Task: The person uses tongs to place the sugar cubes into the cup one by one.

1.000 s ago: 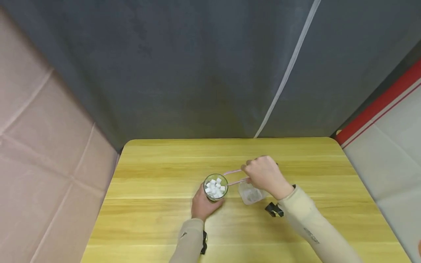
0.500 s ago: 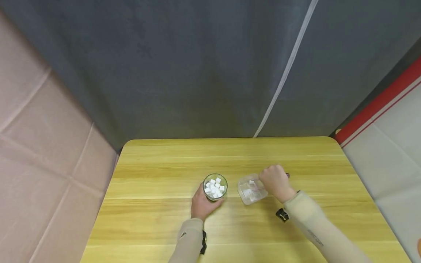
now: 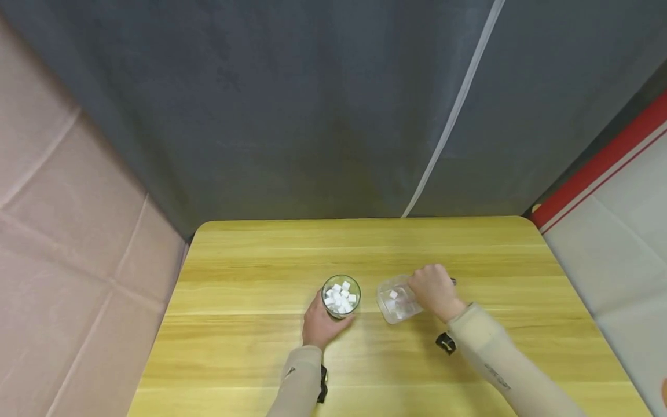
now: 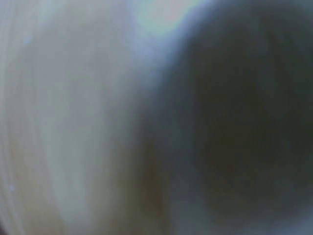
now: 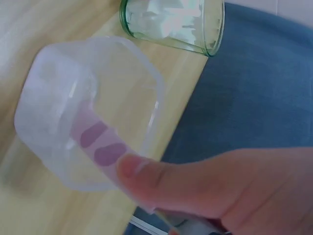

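Note:
My left hand (image 3: 320, 325) is wrapped round the side of a greenish glass (image 3: 341, 276), which holds a heap of white cubes (image 3: 337, 298). To its right, my right hand (image 3: 433, 291) grips a pair of pink tongs (image 5: 108, 154), thumb pressed along one arm. The tongs reach down into a clear plastic container (image 3: 385, 313); their tips are blurred behind its wall in the right wrist view. One white cube (image 3: 393, 295) shows inside the container. Only a close, blurred surface fills the left wrist view.
Both things stand on a wood-grain table (image 3: 250, 324). Behind its far edge hangs a dark grey curtain (image 3: 292, 116). Pinkish fabric (image 3: 62, 243) borders the left side, and a white and red panel (image 3: 620, 249) the right.
My right hand has drawn back rightward from beside the glass and lowered the tongs into the container. A white cube has shifted within the container. My left hand keeps its hold on the glass.

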### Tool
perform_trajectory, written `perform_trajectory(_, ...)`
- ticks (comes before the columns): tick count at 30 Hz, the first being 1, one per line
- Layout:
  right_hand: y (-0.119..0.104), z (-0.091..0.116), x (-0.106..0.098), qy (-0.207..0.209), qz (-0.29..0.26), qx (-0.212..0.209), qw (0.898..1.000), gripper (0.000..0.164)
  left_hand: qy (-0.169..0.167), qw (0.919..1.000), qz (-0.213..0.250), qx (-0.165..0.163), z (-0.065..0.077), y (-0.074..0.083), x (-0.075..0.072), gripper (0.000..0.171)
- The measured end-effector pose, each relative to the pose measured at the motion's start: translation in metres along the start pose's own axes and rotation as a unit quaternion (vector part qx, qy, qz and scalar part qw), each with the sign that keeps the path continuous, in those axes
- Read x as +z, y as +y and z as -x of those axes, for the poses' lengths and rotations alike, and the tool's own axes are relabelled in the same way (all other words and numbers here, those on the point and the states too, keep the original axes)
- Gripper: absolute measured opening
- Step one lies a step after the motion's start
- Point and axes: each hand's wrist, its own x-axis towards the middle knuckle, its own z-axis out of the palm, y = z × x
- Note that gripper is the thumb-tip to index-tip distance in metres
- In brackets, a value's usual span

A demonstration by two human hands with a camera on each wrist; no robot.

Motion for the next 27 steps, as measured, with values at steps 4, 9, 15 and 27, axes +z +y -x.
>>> perform_trajectory(4, -0.004, -0.004, 0.009, -0.005, -0.021, -0.011, 1.000, 0.061, -0.001, 1.0000, -0.002, -0.003, 0.001, 0.001, 0.000, 0.092)
perform_trajectory(9, -0.005, -0.005, 0.018, 0.001, -0.024, -0.021, 1.000, 0.047, 0.003, 1.0000, -0.004, 0.001, 0.001, 0.001, 0.001, 0.091)
perform_trajectory(15, 0.004, -0.002, 0.008, 0.020, -0.042, -0.020, 0.999, 0.044, -0.006, 0.9999, 0.001, -0.010, 0.000, 0.002, -0.001, 0.092)
perform_trajectory(27, 0.011, -0.009, -0.054, 0.136, -0.110, -0.041, 0.984, 0.031, -0.002, 0.9999, -0.005, -0.010, 0.000, 0.001, 0.001, 0.094)
